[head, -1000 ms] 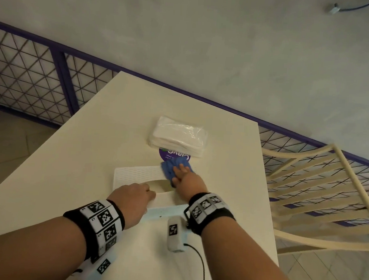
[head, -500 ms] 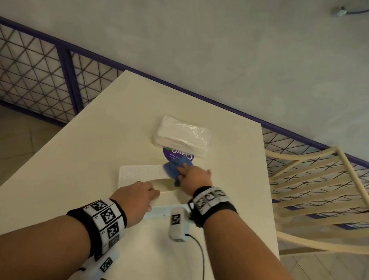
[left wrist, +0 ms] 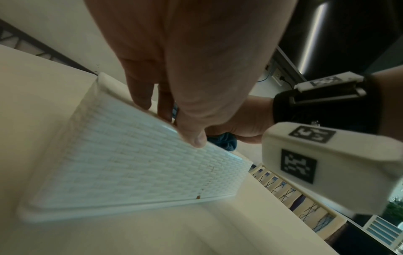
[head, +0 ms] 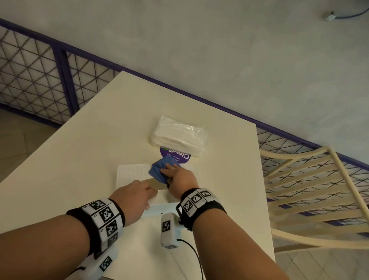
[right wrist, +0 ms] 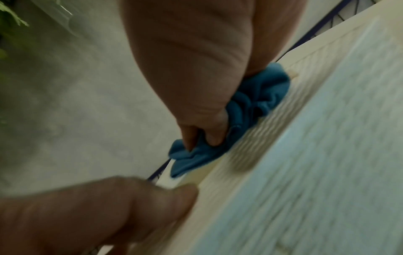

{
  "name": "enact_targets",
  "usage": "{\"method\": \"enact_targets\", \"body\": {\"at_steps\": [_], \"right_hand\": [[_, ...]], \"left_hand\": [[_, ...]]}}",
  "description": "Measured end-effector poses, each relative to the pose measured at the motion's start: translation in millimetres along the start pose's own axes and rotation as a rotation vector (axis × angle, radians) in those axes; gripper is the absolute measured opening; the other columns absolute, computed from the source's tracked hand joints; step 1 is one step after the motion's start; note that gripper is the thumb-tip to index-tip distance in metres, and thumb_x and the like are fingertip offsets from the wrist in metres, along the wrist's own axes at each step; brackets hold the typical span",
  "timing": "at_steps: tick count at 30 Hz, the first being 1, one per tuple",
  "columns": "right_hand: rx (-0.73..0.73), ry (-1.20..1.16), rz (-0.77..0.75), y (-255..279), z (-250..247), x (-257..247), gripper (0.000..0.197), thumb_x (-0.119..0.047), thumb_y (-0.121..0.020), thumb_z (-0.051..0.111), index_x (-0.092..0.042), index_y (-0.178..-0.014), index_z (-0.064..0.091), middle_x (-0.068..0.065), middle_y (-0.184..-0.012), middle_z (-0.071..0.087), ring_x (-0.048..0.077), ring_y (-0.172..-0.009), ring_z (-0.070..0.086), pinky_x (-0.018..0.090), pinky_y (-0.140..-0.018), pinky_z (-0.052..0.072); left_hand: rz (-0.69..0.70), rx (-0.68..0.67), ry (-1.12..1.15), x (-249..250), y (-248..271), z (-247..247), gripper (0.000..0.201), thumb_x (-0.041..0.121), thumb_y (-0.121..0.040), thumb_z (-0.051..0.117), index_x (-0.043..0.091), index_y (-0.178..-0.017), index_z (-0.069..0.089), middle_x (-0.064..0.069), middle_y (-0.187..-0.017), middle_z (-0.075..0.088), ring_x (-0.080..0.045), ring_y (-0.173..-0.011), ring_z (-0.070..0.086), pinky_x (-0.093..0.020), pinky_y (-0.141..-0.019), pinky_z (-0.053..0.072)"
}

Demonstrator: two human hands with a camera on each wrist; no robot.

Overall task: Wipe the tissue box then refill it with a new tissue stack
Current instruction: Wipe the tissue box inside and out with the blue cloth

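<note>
Beside table (head: 72,175): chair (head: 319,193), railing (head: 30,78).

cream table (head: 67,175), slatted chair (head: 307,181), purple railing (head: 59,70)

Dim, soft indoor light; wide-angle bending at edges; blurred, smeary right-wrist view.

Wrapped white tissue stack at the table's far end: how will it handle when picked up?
Likely light and soft: the clear-wrapped white tissue stack shows rounded, layered edges. Probably sags if lifted by one end. Its glossy film may be slippery. It lies flat, so rolling looks unlikely.
</note>
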State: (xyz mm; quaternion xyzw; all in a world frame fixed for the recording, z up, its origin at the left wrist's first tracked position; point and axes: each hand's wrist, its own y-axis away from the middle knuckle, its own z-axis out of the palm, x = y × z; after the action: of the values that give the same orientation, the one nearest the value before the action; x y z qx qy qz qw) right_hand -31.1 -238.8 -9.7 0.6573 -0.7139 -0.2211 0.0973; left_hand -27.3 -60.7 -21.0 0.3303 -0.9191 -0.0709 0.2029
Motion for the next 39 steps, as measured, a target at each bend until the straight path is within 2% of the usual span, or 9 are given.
{"method": "enact_targets", "body": {"at_steps": [3, 8, 11, 17, 21, 26, 32, 35, 39], "right_hand": [[0.120, -0.177, 0.076, 17, -15, 14, 0.044, -0.006, -0.090, 0.049, -0.022, -0.130, 0.058, 0.006, -0.135, 0.055, 0.025, -0.125, 0.050, 0.024, -0.099, 0.037], [0.020, -0.128, 0.021, 3, -33, -14, 0.044, -0.001, -0.088, 0.055, -0.018, -0.129, 0.058, 0.011, -0.127, 0.061, 0.028, -0.115, 0.057, 0.029, -0.100, 0.044], [-0.065, 0.027, -0.165, -22, -33, -51, 0.048, -0.006, -0.092, 0.052, -0.024, -0.136, 0.050, 0.009, -0.140, 0.051, 0.030, -0.125, 0.049, 0.032, -0.108, 0.035], [-0.151, 0.570, -0.457, -39, -44, -84, 0.060, -0.015, -0.096, 0.047, -0.026, -0.149, 0.022, -0.004, -0.159, 0.018, 0.029, -0.131, 0.042, 0.033, -0.108, 0.029], [-0.253, 0.581, -0.355, -25, -56, -39, 0.065, -0.012, -0.094, 0.052, -0.025, -0.149, 0.021, -0.001, -0.158, 0.018, 0.031, -0.129, 0.043, 0.034, -0.105, 0.033], [-0.154, 0.403, -0.113, 2, -51, 35, 0.053, -0.010, -0.093, 0.052, -0.030, -0.141, 0.041, 0.004, -0.135, 0.053, 0.023, -0.104, 0.059, 0.014, -0.078, 0.043], [-0.158, 0.450, -0.161, -8, -42, 2, 0.061, -0.013, -0.093, 0.053, -0.017, -0.147, 0.027, -0.001, -0.154, 0.028, 0.027, -0.132, 0.043, 0.033, -0.108, 0.031], [-0.076, 0.356, -0.143, 1, -39, 14, 0.055, -0.011, -0.094, 0.050, -0.017, -0.146, 0.031, -0.001, -0.148, 0.039, 0.024, -0.126, 0.047, 0.018, -0.096, 0.030], [-0.124, 0.414, 0.111, 11, -44, 46, 0.053, -0.017, -0.093, 0.051, -0.022, -0.143, 0.033, 0.014, -0.132, 0.051, 0.032, -0.116, 0.054, 0.032, -0.098, 0.041]], "left_hand": [[0.009, 0.001, 0.033, -2, 2, -2, 0.044, 0.019, -0.097, 0.045, 0.021, -0.141, 0.041, 0.001, -0.140, 0.042, -0.021, -0.120, 0.043, -0.033, -0.096, 0.042], [0.001, -0.011, 0.140, -6, 3, 3, 0.049, 0.016, -0.098, 0.043, 0.023, -0.146, 0.033, 0.003, -0.150, 0.034, -0.015, -0.130, 0.039, -0.018, -0.097, 0.030], [-0.014, 0.079, 0.183, -6, 9, 6, 0.045, 0.020, -0.096, 0.045, 0.029, -0.140, 0.042, 0.005, -0.143, 0.045, -0.017, -0.126, 0.045, -0.028, -0.102, 0.038], [-0.076, 0.128, 0.249, -8, 12, 3, 0.037, 0.020, -0.095, 0.045, 0.025, -0.132, 0.050, 0.002, -0.135, 0.053, -0.017, -0.122, 0.050, -0.025, -0.097, 0.038], [-0.001, -0.006, 0.140, -15, 7, 5, 0.046, 0.029, -0.100, 0.040, 0.029, -0.145, 0.034, 0.006, -0.153, 0.030, -0.016, -0.139, 0.029, -0.029, -0.110, 0.027], [0.007, 0.009, 0.130, -17, 6, 8, 0.048, 0.030, -0.101, 0.037, 0.028, -0.148, 0.027, 0.006, -0.157, 0.023, -0.015, -0.143, 0.021, -0.026, -0.113, 0.017], [0.011, -0.039, 0.168, -27, 2, 1, 0.051, 0.034, -0.097, 0.047, 0.031, -0.146, 0.032, 0.009, -0.155, 0.028, -0.013, -0.140, 0.027, -0.029, -0.115, 0.021], [0.022, -0.045, 0.149, -24, 2, -3, 0.050, 0.035, -0.097, 0.047, 0.031, -0.145, 0.033, 0.009, -0.154, 0.029, -0.013, -0.139, 0.028, -0.028, -0.113, 0.023], [0.018, 0.004, 0.157, -21, 5, -1, 0.048, 0.033, -0.097, 0.047, 0.032, -0.144, 0.035, 0.012, -0.152, 0.031, -0.011, -0.137, 0.030, -0.027, -0.111, 0.025]]}}
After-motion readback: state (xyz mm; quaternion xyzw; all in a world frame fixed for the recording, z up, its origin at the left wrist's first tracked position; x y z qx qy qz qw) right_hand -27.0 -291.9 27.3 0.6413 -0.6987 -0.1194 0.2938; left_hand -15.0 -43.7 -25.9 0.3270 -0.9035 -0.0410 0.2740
